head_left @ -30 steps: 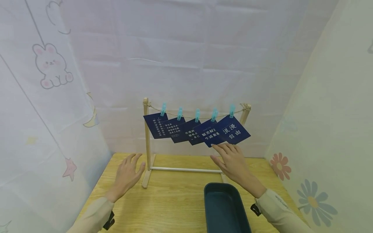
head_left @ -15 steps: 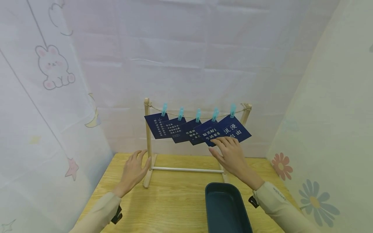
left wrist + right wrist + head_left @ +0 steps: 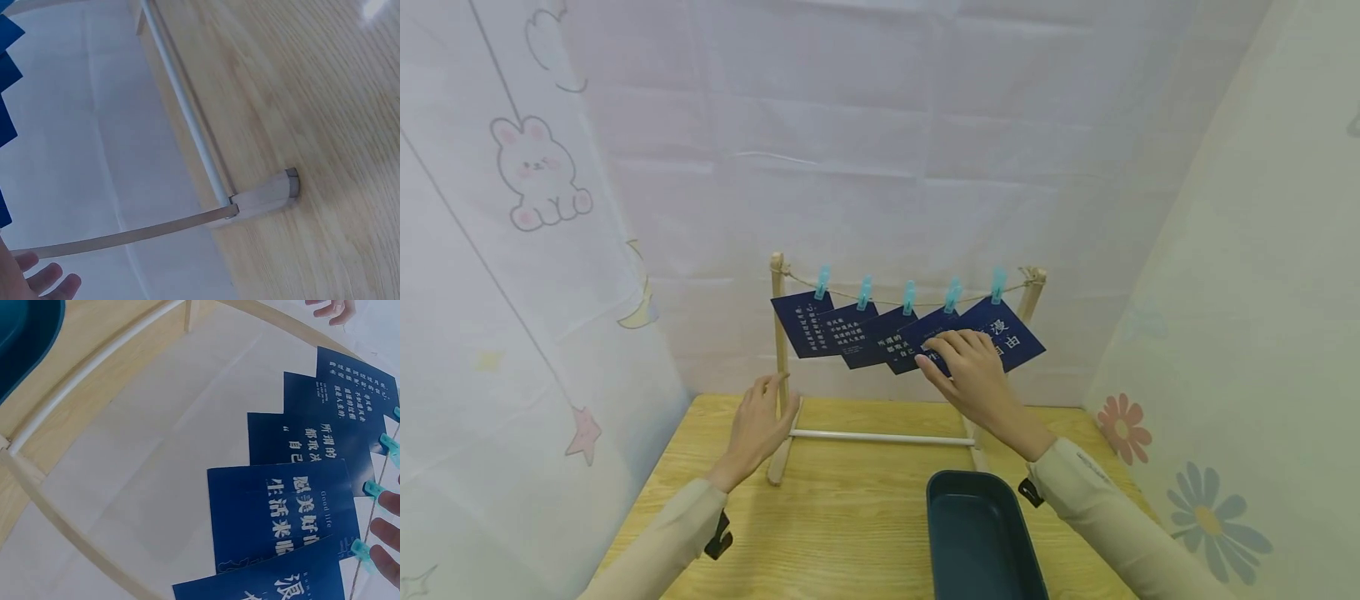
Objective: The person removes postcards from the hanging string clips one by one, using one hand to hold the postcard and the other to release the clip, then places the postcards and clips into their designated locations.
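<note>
Several dark blue cards with white writing hang by their corners from a twine line, overlapping one another, each under a light-blue clothespin [image 3: 997, 286]. My right hand [image 3: 976, 379] is in front of the rightmost card [image 3: 1021, 340] and the card beside it [image 3: 936, 321], covering part of both. Its fingers are loosely bent and hold nothing; in the right wrist view the fingertips [image 3: 386, 532] appear near the twine and clothespins. Beside the left post [image 3: 781, 358] of the wooden rack is my left hand [image 3: 758, 429], relaxed and holding nothing. Whether it touches the post I cannot tell.
A dark teal tray [image 3: 981, 537] sits on the wood-grain table [image 3: 842, 525] at the front right. A white crossbar [image 3: 880, 437] joins the rack's feet low down. Printed cloth walls [image 3: 880, 125] stand close behind and at both sides.
My left hand has moved right and slightly up, to the left post. My right hand has moved left and up across the two rightmost cards. The cards and tray stay in place.
</note>
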`<state>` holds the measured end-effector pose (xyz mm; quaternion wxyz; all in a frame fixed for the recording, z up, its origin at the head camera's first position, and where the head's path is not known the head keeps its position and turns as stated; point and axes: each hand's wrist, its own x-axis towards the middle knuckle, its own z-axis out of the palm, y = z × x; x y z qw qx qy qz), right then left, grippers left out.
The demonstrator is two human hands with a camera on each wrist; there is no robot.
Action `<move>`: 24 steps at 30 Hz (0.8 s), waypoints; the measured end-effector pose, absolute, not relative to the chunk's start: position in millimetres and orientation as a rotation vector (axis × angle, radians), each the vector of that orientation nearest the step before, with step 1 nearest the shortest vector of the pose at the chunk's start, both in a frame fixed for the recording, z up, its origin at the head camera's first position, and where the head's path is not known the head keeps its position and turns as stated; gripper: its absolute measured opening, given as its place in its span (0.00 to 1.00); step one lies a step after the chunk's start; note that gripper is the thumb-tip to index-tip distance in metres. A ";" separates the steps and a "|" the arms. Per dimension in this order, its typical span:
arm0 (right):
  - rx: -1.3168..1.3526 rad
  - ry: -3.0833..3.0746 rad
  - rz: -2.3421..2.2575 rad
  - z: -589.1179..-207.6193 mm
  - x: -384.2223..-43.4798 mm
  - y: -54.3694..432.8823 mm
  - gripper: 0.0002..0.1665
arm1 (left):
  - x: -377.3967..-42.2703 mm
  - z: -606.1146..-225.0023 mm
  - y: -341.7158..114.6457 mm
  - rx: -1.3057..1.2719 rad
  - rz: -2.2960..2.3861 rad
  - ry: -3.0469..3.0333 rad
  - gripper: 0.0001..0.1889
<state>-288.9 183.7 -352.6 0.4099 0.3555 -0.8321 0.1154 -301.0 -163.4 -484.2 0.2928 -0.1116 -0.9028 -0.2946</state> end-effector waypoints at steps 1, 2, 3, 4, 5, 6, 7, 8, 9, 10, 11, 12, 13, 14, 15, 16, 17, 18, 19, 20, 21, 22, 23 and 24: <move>0.904 -2.086 0.298 -350.7 -290.0 181.1 0.30 | -301.4 -482.5 -162.7 -0.285 -0.804 -2.410 0.24; 0.909 -2.079 0.304 -348.7 -291.1 178.5 0.31 | -302.3 -481.4 -162.2 -0.273 -0.818 -2.413 0.23; 0.913 -2.069 0.311 -347.2 -292.5 175.7 0.31 | -303.1 -480.1 -161.6 -0.261 -0.832 -2.417 0.23; 0.917 -2.062 0.316 -345.7 -294.0 173.1 0.32 | -303.8 -478.9 -161.0 -0.249 -0.846 -2.423 0.23; 0.921 -2.057 0.320 -344.2 -295.3 170.6 0.32 | -304.6 -477.5 -160.4 -0.236 -0.863 -2.428 0.23; 0.923 -2.054 0.323 -342.8 -296.4 168.2 0.32 | -305.3 -476.1 -159.8 -0.227 -0.879 -2.431 0.23; 0.921 -2.054 0.322 -341.6 -297.7 165.7 0.32 | -305.9 -474.6 -159.1 -0.219 -0.895 -2.432 0.23; 0.918 -2.050 0.318 -340.3 -298.8 163.1 0.32 | -306.5 -473.2 -158.3 -0.211 -0.912 -2.434 0.23; 0.918 -2.048 0.317 -339.3 -300.0 160.6 0.32 | -306.7 -471.5 -157.4 -0.204 -0.935 -2.436 0.23; 0.922 -2.045 0.317 -337.9 -301.2 158.1 0.32 | -307.2 -469.7 -156.5 -0.200 -0.953 -2.437 0.24; 0.923 -2.041 0.315 -336.5 -302.3 155.7 0.31 | -307.5 -468.1 -155.4 -0.195 -0.974 -2.440 0.24; 0.925 -2.038 0.309 -335.2 -303.6 153.3 0.30 | -307.8 -466.6 -154.3 -0.189 -0.994 -2.442 0.24; 0.926 -2.034 0.298 -333.9 -305.1 151.0 0.30 | -308.1 -465.2 -153.0 -0.186 -1.013 -2.444 0.24; 0.931 -2.030 0.288 -332.4 -306.4 148.7 0.30 | -308.5 -464.0 -151.7 -0.183 -1.025 -2.447 0.25; 0.935 -2.028 0.279 -330.8 -307.9 146.7 0.29 | -308.9 -463.2 -150.5 -0.182 -1.035 -2.449 0.25; 0.938 -2.028 0.265 -329.2 -309.4 144.8 0.29 | -309.5 -462.6 -149.5 -0.183 -1.040 -2.452 0.25; 0.941 -2.027 0.252 -327.3 -310.7 143.0 0.28 | -310.1 -462.1 -148.4 -0.178 -1.043 -2.454 0.25; 0.947 -2.024 0.239 -325.5 -312.0 141.1 0.28 | -310.6 -461.2 -147.4 -0.177 -1.043 -2.455 0.25; 0.950 -2.024 0.226 -323.7 -313.1 139.5 0.28 | -311.4 -460.5 -146.5 -0.176 -1.042 -2.453 0.25; 0.958 -2.023 0.217 -321.8 -314.2 137.8 0.28 | -312.4 -459.7 -145.8 -0.172 -1.041 -2.448 0.25; 0.965 -2.023 0.205 -320.1 -315.4 136.2 0.28 | -313.3 -458.8 -145.0 -0.168 -1.040 -2.446 0.25; 0.973 -2.023 0.197 -318.4 -316.6 134.4 0.29 | -314.3 -457.5 -144.3 -0.161 -1.039 -2.443 0.25; 0.981 -2.019 0.187 -316.5 -317.5 132.4 0.29 | -315.2 -456.3 -143.6 -0.155 -1.038 -2.439 0.25; 0.986 -2.015 0.177 -314.7 -318.5 130.5 0.30 | -316.1 -454.9 -143.0 -0.153 -1.046 -2.431 0.25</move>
